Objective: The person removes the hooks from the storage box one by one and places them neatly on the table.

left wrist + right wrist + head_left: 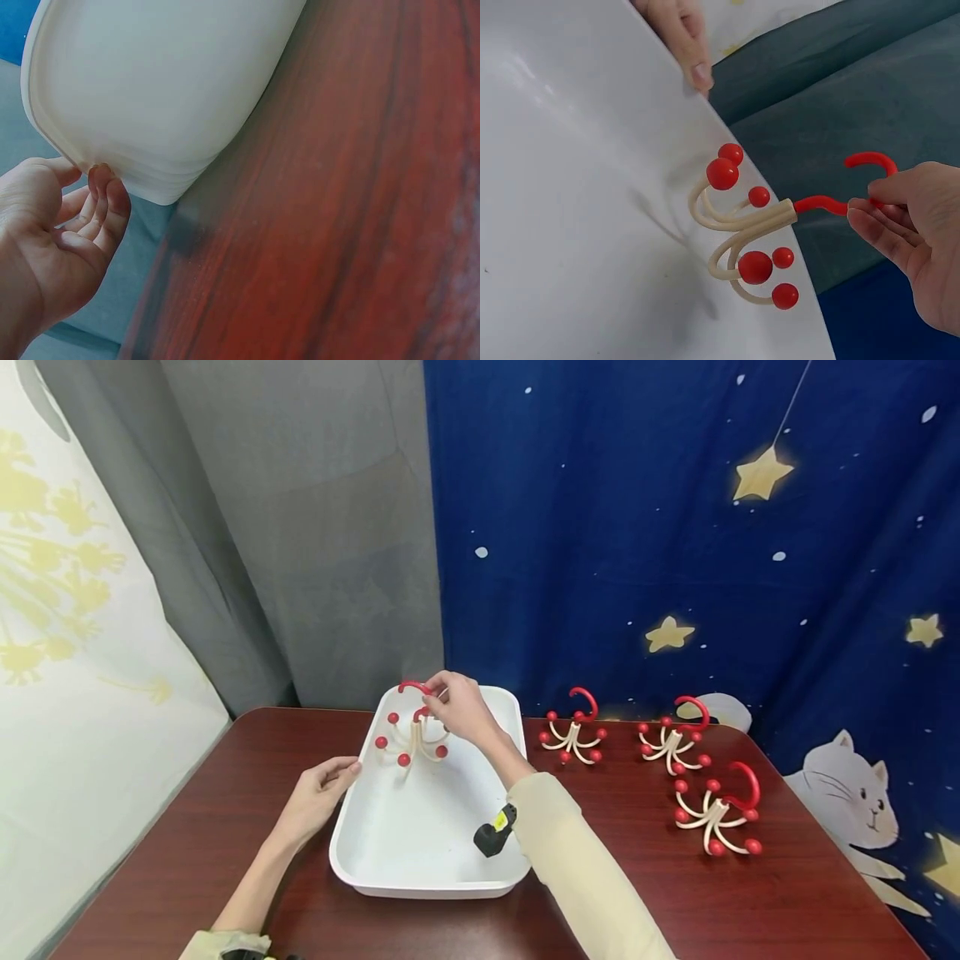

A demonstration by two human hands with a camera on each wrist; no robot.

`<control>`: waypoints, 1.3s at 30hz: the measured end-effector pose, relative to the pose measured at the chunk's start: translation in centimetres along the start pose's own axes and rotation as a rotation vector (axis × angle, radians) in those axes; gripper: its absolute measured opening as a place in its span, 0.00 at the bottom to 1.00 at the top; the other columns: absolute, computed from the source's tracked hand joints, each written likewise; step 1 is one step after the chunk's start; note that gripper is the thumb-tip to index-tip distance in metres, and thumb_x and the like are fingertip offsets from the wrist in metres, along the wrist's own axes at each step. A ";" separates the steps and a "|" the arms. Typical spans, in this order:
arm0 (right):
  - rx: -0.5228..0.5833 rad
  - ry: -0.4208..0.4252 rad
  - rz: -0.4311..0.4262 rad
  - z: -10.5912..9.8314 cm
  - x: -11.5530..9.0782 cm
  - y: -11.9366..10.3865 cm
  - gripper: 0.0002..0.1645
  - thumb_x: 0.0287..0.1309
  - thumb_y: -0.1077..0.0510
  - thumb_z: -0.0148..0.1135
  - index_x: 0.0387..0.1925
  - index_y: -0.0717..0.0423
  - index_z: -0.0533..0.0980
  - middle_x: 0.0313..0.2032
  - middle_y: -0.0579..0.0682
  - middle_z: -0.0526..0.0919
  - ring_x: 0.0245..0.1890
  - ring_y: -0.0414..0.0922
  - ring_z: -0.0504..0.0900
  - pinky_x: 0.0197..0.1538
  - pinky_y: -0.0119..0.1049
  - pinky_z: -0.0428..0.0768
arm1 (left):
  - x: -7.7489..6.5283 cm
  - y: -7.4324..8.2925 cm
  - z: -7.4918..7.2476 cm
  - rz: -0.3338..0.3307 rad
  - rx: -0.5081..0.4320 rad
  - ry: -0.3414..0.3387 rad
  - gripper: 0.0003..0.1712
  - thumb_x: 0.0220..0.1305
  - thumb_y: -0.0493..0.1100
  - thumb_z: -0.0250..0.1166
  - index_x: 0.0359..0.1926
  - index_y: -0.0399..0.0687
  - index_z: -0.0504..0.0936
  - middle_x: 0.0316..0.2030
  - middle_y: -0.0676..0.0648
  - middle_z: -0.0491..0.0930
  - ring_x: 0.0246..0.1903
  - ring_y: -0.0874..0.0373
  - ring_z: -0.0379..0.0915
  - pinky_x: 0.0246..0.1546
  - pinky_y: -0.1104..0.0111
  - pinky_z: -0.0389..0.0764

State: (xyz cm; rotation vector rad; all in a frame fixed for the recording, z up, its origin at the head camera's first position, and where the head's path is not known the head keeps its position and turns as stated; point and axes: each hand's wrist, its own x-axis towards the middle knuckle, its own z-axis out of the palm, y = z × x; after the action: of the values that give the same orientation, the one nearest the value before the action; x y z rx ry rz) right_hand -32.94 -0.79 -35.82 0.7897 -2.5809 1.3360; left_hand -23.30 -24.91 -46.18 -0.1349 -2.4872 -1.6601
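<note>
My right hand (461, 710) pinches the red hook of a multi-arm hanger (417, 743), whose cream arms end in red balls. It is held over the far part of a white tray (450, 835). In the right wrist view, thumb and fingertips grip the curved red part, and the cream stem (776, 217) overlaps the tray wall, balls toward the tray floor. With thumb and fingers, my left hand (318, 797) pinches the tray's left rim. The left wrist view shows the same hand (60, 240) at the rim, fingertips against the outer wall.
Three similar hangers stand on the dark red wooden table (810, 893) to the right: one (573, 735) beside the tray, another (672, 743) near the back edge, a third (717, 814) nearer. Grey and blue curtains (585, 568) hang right behind the table.
</note>
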 end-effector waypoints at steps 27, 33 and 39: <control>0.139 0.203 -0.190 -6.2 -3.1 -1.7 0.08 0.62 0.66 0.68 0.43 0.65 0.81 0.33 0.54 0.84 0.29 0.43 0.85 0.36 0.32 0.84 | 0.2 -0.3 -0.3 0.016 0.002 -0.005 0.28 0.77 0.48 0.58 0.62 0.26 0.74 0.51 0.31 0.81 0.53 0.43 0.80 0.45 0.78 0.77; 0.127 0.233 -0.187 -7.6 -4.3 -1.3 0.09 0.62 0.65 0.68 0.43 0.63 0.82 0.33 0.53 0.84 0.29 0.43 0.85 0.36 0.31 0.83 | 0.2 -0.2 -0.3 0.013 -0.001 -0.009 0.28 0.77 0.49 0.58 0.62 0.27 0.74 0.51 0.32 0.81 0.50 0.56 0.81 0.46 0.78 0.77; 0.132 0.256 -0.200 -9.2 -5.8 -0.9 0.10 0.60 0.66 0.70 0.44 0.63 0.82 0.32 0.54 0.84 0.28 0.45 0.85 0.34 0.29 0.82 | 0.2 -0.1 -0.2 0.005 -0.011 -0.016 0.29 0.77 0.50 0.58 0.63 0.27 0.73 0.52 0.32 0.81 0.45 0.73 0.78 0.46 0.78 0.77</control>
State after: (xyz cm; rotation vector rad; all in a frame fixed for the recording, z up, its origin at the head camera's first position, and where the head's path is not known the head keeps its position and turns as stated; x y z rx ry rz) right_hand -28.61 8.34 -31.65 0.8123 -2.1767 1.4502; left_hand -23.46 -25.14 -46.17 -0.1557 -2.4874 -1.6780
